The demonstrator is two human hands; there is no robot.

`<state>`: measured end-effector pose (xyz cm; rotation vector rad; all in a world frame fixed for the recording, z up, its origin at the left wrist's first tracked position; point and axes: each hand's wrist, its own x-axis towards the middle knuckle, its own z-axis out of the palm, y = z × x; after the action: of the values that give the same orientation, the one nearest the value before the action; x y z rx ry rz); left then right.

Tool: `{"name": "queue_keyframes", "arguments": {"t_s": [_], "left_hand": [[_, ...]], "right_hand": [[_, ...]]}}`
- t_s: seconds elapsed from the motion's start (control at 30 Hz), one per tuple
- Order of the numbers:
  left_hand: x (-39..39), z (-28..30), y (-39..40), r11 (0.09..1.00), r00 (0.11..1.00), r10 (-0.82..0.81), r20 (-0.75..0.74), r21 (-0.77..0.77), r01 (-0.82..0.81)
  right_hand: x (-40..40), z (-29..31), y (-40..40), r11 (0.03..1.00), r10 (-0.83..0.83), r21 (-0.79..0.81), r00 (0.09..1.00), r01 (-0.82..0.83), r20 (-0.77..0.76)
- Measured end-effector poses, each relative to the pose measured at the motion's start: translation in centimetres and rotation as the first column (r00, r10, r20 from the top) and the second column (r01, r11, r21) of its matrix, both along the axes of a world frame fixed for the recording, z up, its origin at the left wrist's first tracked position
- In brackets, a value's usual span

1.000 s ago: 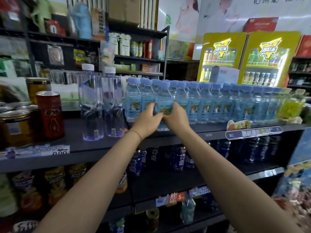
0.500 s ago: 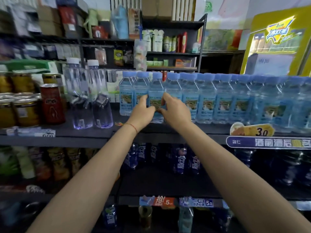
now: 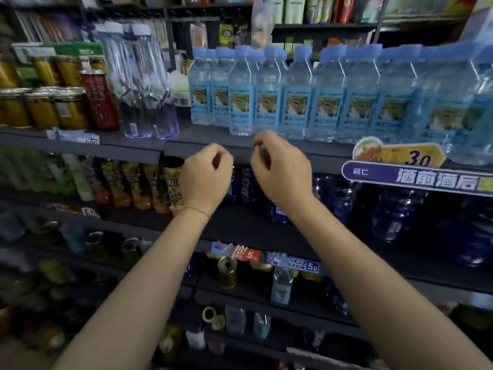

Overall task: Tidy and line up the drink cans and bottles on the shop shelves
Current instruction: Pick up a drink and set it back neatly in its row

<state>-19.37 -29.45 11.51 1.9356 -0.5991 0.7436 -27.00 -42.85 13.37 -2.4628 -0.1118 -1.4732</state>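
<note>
From the head camera, both hands hang in the middle of the frame, just below the front edge of the dark grey metal shelf (image 3: 306, 152). The left hand (image 3: 205, 182) has its fingers curled in loosely and holds nothing. The right hand (image 3: 280, 172) also has bent fingers, with thumb and finger close together near the shelf lip; I cannot tell if they pinch anything.

The row of clear plastic water bottles with light blue caps and blue labels (image 3: 296, 102) stands just above the hands, in the upper middle and right of the frame. Each bottle stands straight up. One bottle (image 3: 240, 102) near the left end sits a bit further forward than the ones beside it. It is right above the gap between the hands, so either hand could reach it.

To the upper left stand two tall clear bottles (image 3: 146, 84), a red can (image 3: 100, 100) and gold cans (image 3: 42, 108). Lower shelves hold dark blue bottles (image 3: 248, 185), blurry here.
</note>
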Motion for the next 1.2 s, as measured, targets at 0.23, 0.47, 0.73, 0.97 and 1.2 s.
{"name": "queue_keyframes", "arguments": {"t_s": [0.23, 0.47, 0.73, 0.97, 1.2], "left_hand": [[-1.7, -16.1, -1.8, 0.887, 0.766, 0.021, -0.642, 0.365, 0.282], [-3.7, -26.4, -6.1, 0.833, 0.395, 0.001, -0.919, 0.220, 0.508], [-4.0, -31.1, -9.4, 0.910, 0.099, -0.196, -0.976, -0.143, 0.389], [-4.7, -31.4, -8.9, 0.934, 0.116, -0.187, -0.975, -0.140, 0.330], [-6.0, -29.9, -7.4, 0.922, 0.114, -0.130, -0.985, -0.078, 0.380]], "right_hand": [[-3.8, -16.5, -0.5, 0.946, 0.166, 0.323, 0.848, 0.006, -0.504], [-3.7, -29.8, -5.5, 0.894, 0.214, 0.263, 0.168, 0.363, -0.962], [-2.1, -34.5, -8.4, 0.657, 0.272, 0.526, 0.481, 0.541, -0.834], [-2.6, -35.4, -8.1, 0.604, 0.348, 0.637, 0.561, 0.479, -0.752], [-3.1, -34.9, -6.6, 0.709, 0.283, 0.524, 0.491, 0.471, -0.824]]}}
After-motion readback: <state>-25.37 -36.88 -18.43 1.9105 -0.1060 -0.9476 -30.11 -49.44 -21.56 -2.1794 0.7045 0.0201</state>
